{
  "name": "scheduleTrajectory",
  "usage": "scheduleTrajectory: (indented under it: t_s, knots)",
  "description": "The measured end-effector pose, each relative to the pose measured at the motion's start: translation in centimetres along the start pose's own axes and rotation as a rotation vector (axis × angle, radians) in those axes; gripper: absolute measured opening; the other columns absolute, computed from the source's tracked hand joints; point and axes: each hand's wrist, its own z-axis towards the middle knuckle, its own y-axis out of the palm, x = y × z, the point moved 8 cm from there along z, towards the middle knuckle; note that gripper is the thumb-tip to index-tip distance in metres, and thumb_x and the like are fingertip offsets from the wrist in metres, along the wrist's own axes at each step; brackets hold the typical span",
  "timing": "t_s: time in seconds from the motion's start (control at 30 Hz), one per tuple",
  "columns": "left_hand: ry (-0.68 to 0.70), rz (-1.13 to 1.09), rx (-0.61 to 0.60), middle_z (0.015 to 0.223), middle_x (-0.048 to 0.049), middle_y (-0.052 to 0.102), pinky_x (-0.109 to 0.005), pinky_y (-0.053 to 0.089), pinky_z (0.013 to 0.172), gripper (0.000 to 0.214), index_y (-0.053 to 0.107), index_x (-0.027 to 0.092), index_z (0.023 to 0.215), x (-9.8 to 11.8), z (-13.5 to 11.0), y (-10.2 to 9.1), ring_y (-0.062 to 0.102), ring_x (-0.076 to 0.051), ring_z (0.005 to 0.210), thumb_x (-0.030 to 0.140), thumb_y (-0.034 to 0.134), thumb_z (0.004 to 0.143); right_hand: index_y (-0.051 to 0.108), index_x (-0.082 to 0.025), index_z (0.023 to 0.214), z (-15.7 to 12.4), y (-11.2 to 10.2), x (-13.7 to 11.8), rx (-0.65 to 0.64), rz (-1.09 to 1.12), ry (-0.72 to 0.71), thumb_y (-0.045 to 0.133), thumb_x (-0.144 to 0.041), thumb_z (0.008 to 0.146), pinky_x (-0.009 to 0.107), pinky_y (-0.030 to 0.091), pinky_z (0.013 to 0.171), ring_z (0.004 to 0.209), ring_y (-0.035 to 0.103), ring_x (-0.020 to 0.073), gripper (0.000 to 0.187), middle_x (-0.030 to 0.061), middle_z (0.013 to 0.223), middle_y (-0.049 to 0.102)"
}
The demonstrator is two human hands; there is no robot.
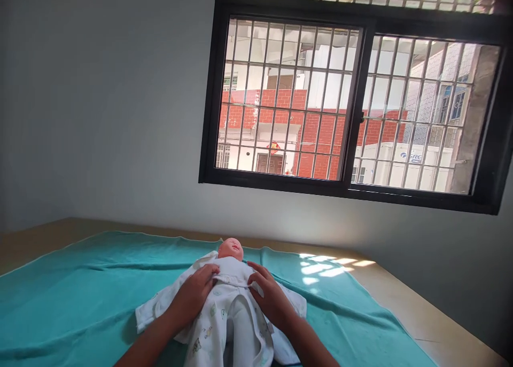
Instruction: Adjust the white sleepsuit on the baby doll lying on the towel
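Note:
A baby doll lies on its back, its head toward the wall, dressed in white baby clothes with small printed pictures. The clothes' sleeves spread out to both sides. At the doll's left-of-view side, my left hand is closed on the edge of the white cloth near the waist. Opposite it, my right hand pinches the cloth edge between thumb and bent fingers, its index finger held higher. Part of the cloth under both hands is hidden. Toward the bottom of the head view lie the doll's pale-covered legs.
A teal blanket with wrinkles covers much of the wooden tabletop. Behind stands a grey wall with a black-framed, barred window. Sunlight falls in patches on the blanket's far right part.

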Motion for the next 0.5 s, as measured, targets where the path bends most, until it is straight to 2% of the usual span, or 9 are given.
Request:
scheduleTrajectory:
  t_s: [0.07, 0.13, 0.23, 0.33, 0.5]
  knots:
    - [0.018, 0.031, -0.029, 0.114, -0.0039, 0.067, -0.035, 0.043, 0.092, 0.02, 0.06, 0.023, 0.098, 1.1, 1.0, 0.2, 0.06, -0.021, 0.106, 0.032, 0.043, 0.09, 0.065, -0.026, 0.088, 1.3, 0.2, -0.9, -0.061, -0.059, -0.094, 0.054, -0.027, 0.088, 0.043, 0.038, 0.104, 0.129, 0.045, 0.0267, 0.011, 0.0042, 0.14, 0.052]
    - [0.013, 0.087, -0.056, 0.104, -0.0042, 0.069, -0.034, 0.043, 0.086, 0.019, 0.059, 0.023, 0.088, 1.8, 2.1, 0.4, 0.061, -0.022, 0.099, 0.033, 0.044, 0.089, 0.066, -0.025, 0.089, 2.5, 0.8, -1.2, -0.104, -0.093, -0.141, 0.051, -0.028, 0.09, 0.041, 0.042, 0.098, 0.119, 0.053, 0.0272, 0.015, 0.0069, 0.131, 0.059]
    - [-0.042, 0.14, -0.079, 0.094, -0.0051, 0.07, -0.031, 0.041, 0.075, 0.023, 0.058, 0.022, 0.082, 1.6, 3.7, 0.8, 0.062, -0.022, 0.087, 0.033, 0.039, 0.091, 0.066, -0.024, 0.086, 4.5, 1.9, 0.2, -0.104, -0.129, -0.089, 0.047, -0.032, 0.092, 0.034, 0.044, 0.079, 0.088, 0.061, 0.0232, 0.022, 0.008, 0.1, 0.07]
    - [-0.125, 0.06, -0.054, 0.086, -0.0052, 0.069, -0.031, 0.039, 0.071, 0.023, 0.056, 0.023, 0.082, -0.3, 5.1, 1.2, 0.062, -0.023, 0.081, 0.035, 0.038, 0.09, 0.06, -0.021, 0.072, 6.5, 2.6, 3.1, -0.026, -0.163, 0.039, 0.047, -0.033, 0.091, 0.03, 0.036, 0.067, 0.067, 0.053, 0.0176, 0.026, 0.005, 0.077, 0.067]
    - [-0.239, -0.158, -0.018, 0.076, -0.0044, 0.062, -0.032, 0.039, 0.07, 0.029, 0.049, 0.021, 0.071, -4.4, 6.7, 1.8, 0.056, -0.022, 0.076, 0.045, 0.039, 0.084, 0.053, -0.018, 0.064, 9.2, 4.0, 7.4, 0.067, -0.105, 0.209, 0.047, -0.028, 0.085, 0.027, 0.03, 0.061, 0.063, 0.045, 0.0145, 0.024, 0.0012, 0.065, 0.059]
